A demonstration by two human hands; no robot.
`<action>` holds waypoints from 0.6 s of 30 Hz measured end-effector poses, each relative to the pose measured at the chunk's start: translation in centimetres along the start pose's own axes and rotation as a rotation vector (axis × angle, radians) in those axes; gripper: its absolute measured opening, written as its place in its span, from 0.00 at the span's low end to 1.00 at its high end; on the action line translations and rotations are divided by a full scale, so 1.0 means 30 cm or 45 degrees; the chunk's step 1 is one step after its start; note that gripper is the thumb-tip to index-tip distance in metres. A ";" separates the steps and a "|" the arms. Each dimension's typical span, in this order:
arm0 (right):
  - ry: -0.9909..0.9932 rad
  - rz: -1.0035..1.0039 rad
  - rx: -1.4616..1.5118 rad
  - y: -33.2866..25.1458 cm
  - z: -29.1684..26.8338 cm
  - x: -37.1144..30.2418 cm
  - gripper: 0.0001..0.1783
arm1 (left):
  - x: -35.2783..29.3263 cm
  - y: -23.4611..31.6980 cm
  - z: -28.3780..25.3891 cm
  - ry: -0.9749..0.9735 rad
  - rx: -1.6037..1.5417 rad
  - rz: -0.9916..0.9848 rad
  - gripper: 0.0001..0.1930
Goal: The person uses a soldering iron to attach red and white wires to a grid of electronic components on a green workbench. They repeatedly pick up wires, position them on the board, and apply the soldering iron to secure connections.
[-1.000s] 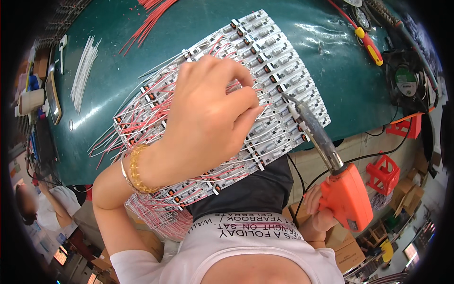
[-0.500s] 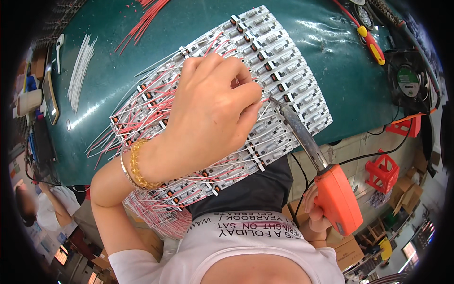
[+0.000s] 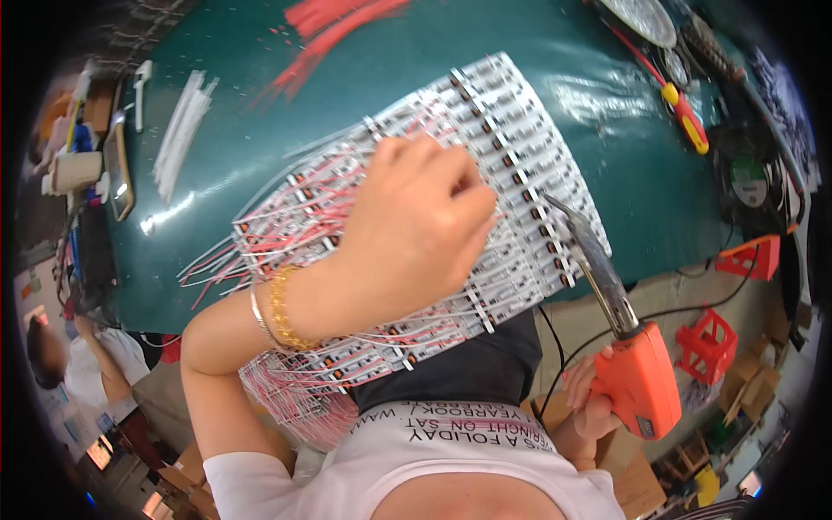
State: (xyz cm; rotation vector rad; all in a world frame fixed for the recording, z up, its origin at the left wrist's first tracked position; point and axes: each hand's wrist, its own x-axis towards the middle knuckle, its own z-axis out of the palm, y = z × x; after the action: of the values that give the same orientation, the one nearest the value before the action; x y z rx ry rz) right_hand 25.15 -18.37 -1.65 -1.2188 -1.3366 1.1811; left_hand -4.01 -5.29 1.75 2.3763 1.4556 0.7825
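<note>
A slanted sheet of joined white circuit boards (image 3: 537,130), with rows of small components, lies over the table's near edge. Red and white wires (image 3: 290,230) spread from its left part. My left hand (image 3: 416,217), a yellow beaded bracelet on its wrist, hovers over the middle of the boards. Its fingers are curled into a pinch, and whatever is between them is hidden beneath the hand. My right hand (image 3: 594,399) grips the orange handle of a soldering gun (image 3: 641,381). The gun's thin tip points up-left over the boards, a short gap right of my left fingers.
On the green table (image 3: 251,147) lie red wires (image 3: 334,30) and a bundle of white wires (image 3: 184,134). A red-yellow screwdriver (image 3: 689,121) lies at right near a black fan (image 3: 750,178). Red stools (image 3: 706,347) stand on the floor. Another person (image 3: 104,360) sits at far left.
The soldering gun's tip has drawn away to the right from my left fingers. My left hand stays pinched over the boards. The whole view has shifted, with the table lower in it.
</note>
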 end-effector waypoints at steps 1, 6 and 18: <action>0.002 -0.086 0.162 0.024 0.008 0.019 0.42 | 0.013 -0.005 -0.022 -0.003 0.030 0.033 0.08; 0.004 -0.121 0.217 -0.021 0.054 0.073 0.37 | 0.189 -0.205 -0.070 0.250 0.508 0.032 0.09; 0.049 -0.019 0.249 -0.020 0.068 0.078 0.35 | 0.355 -0.462 -0.044 -0.023 0.478 -0.378 0.08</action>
State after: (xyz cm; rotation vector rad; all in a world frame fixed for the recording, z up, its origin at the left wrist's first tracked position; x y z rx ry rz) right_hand 22.93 -16.18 -1.15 -1.0842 -1.1700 1.2406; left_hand -11.30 10.52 -0.32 2.3176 2.0368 0.4443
